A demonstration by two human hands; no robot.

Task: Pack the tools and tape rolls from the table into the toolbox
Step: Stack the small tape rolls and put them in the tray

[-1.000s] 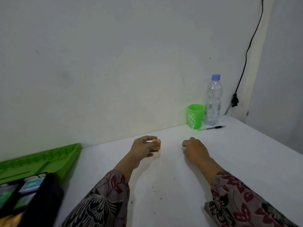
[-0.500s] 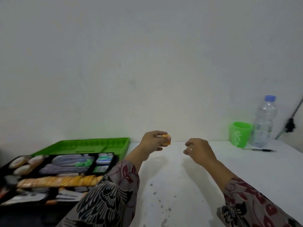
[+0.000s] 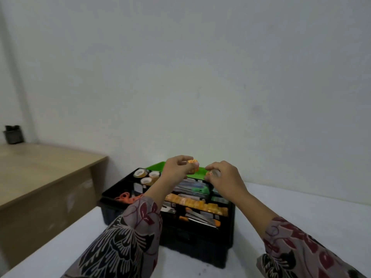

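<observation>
The black toolbox [image 3: 200,241] stands open on the white table, its green lid [image 3: 156,166] tipped back against the wall. Inside lie several tape rolls [image 3: 147,176] at the back left, an orange strip of parts [image 3: 196,203], orange-handled scissors [image 3: 125,197] and metal tools [image 3: 198,216]. My left hand [image 3: 177,167] hovers over the back of the box, pinching a small orange tape roll [image 3: 193,166]. My right hand [image 3: 224,177] is just beside it, fingers closed on a small clear roll [image 3: 213,173].
A wooden desk [image 3: 40,173] stands lower at the left, with a dark holder [image 3: 13,134] in its far corner. The white table [image 3: 313,213] stretches to the right of the toolbox. A plain wall rises close behind.
The view has swung left, so the toolbox is now centred and the cup and bottle are out of sight. Both hands have moved over the toolbox, still holding their small rolls.
</observation>
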